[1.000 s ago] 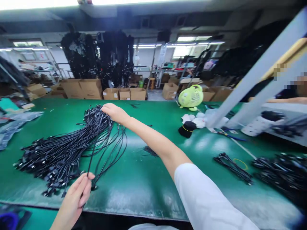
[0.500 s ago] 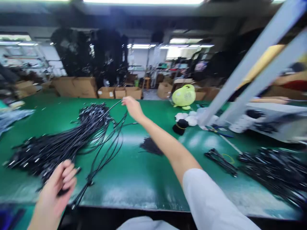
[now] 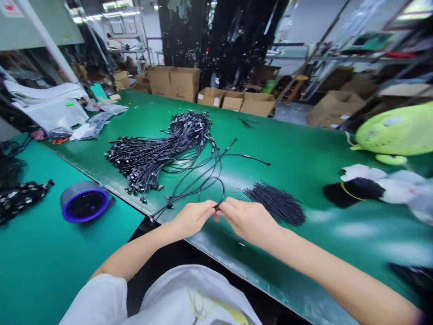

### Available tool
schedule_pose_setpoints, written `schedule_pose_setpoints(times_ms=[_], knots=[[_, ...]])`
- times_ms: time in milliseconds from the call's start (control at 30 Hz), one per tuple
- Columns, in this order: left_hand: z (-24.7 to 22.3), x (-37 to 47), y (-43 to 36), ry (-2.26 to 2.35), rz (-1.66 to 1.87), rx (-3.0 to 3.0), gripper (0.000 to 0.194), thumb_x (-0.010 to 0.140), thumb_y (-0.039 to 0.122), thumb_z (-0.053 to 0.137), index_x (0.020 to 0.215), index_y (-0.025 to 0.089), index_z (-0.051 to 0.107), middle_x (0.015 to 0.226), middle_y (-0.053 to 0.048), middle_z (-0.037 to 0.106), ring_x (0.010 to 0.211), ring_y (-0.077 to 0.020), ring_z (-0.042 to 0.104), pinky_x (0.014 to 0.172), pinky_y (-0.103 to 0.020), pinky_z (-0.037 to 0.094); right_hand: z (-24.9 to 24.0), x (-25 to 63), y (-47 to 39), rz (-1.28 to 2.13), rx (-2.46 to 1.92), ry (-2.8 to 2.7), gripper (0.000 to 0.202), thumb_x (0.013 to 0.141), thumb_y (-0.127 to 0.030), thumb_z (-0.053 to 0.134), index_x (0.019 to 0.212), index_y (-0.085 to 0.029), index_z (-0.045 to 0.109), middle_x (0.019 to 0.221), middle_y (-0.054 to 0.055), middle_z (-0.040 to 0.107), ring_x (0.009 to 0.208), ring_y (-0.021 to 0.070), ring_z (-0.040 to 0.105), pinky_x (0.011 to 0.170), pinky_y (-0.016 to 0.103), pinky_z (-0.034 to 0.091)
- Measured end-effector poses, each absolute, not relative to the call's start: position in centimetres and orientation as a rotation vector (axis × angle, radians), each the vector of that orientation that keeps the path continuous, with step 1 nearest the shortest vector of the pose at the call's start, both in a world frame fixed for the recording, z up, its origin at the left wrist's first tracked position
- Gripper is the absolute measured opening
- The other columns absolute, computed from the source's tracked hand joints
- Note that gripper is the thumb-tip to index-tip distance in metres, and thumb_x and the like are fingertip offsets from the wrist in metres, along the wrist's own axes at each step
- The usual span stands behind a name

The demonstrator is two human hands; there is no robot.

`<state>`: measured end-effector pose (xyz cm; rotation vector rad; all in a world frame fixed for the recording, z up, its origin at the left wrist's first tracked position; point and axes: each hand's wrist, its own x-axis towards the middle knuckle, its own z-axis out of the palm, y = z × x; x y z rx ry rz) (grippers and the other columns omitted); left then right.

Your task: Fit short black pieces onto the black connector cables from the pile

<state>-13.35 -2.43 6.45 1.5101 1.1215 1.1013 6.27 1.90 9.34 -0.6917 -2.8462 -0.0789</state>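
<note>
Fingertips of the left hand (image 3: 195, 218) and right hand (image 3: 249, 220) hide the pinched part of the black cable (image 3: 221, 183). The right edge crops the lime-green appliance (image 3: 401, 131) and the blurred dark bundle (image 3: 414, 276); the left edge crops the black strands (image 3: 13, 180). Markings on the cable pile's connectors (image 3: 135, 180) are too small to read.

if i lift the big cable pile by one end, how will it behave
Probably floppy: the cable pile is many thin strands, and the loose cables beside it curve into loops. It may snag or shed strands, since they cross and I see no tie around them.
</note>
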Motion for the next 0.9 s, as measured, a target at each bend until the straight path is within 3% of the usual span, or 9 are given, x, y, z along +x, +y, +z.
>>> schedule_pose_setpoints(times_ms=[167, 300, 400, 500, 667, 800, 900], knots=[[7.1, -15.7, -3.3, 0.963, 0.860, 1.315, 0.027, 0.089, 0.040, 0.058, 0.090, 0.016, 0.069, 0.057, 0.002, 0.050, 0.051, -0.0090, 0.045, 0.052, -0.021, 0.037, 11.1, 8.9, 6.5, 0.371, -0.904, -2.754, 0.023, 0.095, -0.038, 0.052, 0.087, -0.021, 0.064, 0.082, 0.001, 0.069, 0.072, 0.0144, 0.063, 0.062, 0.024, 0.041], [8.6, -20.5, -3.5, 0.689, 1.174, 0.659, 0.025, 0.092, 0.033, 0.056, 0.084, 0.012, 0.066, 0.047, 0.011, 0.018, 0.036, -0.0020, 0.014, 0.039, -0.013, 0.027, 8.5, 12.9, 8.0, 0.254, -1.028, -2.568, 0.025, 0.097, -0.037, 0.045, 0.102, -0.021, 0.064, 0.094, 0.004, 0.070, 0.082, 0.0175, 0.066, 0.070, 0.028, 0.048], [9.7, -22.8, -3.5, 0.618, 1.567, 0.398, 0.025, 0.099, 0.026, 0.044, 0.099, 0.013, 0.065, 0.048, 0.010, 0.021, 0.035, -0.0017, 0.019, 0.040, -0.008, 0.030, 6.5, 14.2, 7.3, 0.128, -1.002, -2.469, 0.028, 0.098, -0.036, 0.042, 0.110, -0.021, 0.062, 0.094, 0.006, 0.068, 0.082, 0.0182, 0.066, 0.070, 0.028, 0.050], [9.9, -23.0, -3.0, 0.648, 1.615, 0.371, 0.031, 0.100, 0.030, 0.043, 0.115, 0.011, 0.062, 0.048, 0.010, 0.025, 0.035, -0.0023, 0.023, 0.040, -0.010, 0.031, 5.9, 14.3, 5.8, -0.010, -0.893, -2.461, 0.027, 0.099, -0.030, 0.040, 0.107, -0.020, 0.063, 0.085, 0.005, 0.065, 0.070, 0.0156, 0.063, 0.061, 0.026, 0.047], [8.4, -21.5, -1.6, 0.794, 1.455, 0.431, 0.025, 0.088, 0.013, 0.056, 0.111, 0.004, 0.062, 0.057, 0.007, 0.040, 0.043, -0.0013, 0.036, 0.045, -0.012, 0.039, 7.1, 13.6, 4.4, -0.066, -0.829, -2.394, 0.021, 0.098, -0.026, 0.043, 0.103, -0.019, 0.063, 0.080, 0.003, 0.064, 0.066, 0.0144, 0.061, 0.059, 0.026, 0.045], [7.7, -20.8, -1.2, 0.773, 1.454, 0.437, 0.020, 0.087, 0.019, 0.059, 0.101, 0.006, 0.064, 0.053, 0.009, 0.030, 0.039, -0.0023, 0.027, 0.032, -0.011, 0.023, 7.7, 14.0, 4.6, 0.049, -0.902, -2.286, 0.019, 0.098, -0.027, 0.044, 0.102, -0.020, 0.062, 0.078, 0.003, 0.061, 0.068, 0.0153, 0.060, 0.062, 0.027, 0.047], [7.7, -20.5, -1.1, 0.788, 1.426, 0.488, 0.021, 0.086, 0.024, 0.064, 0.098, 0.006, 0.065, 0.054, 0.009, 0.031, 0.040, -0.0019, 0.029, 0.034, -0.010, 0.026, 7.6, 14.3, 4.8, 0.081, -0.912, -2.281, 0.019, 0.098, -0.027, 0.044, 0.102, -0.021, 0.062, 0.077, 0.003, 0.062, 0.068, 0.0152, 0.061, 0.062, 0.026, 0.047]])
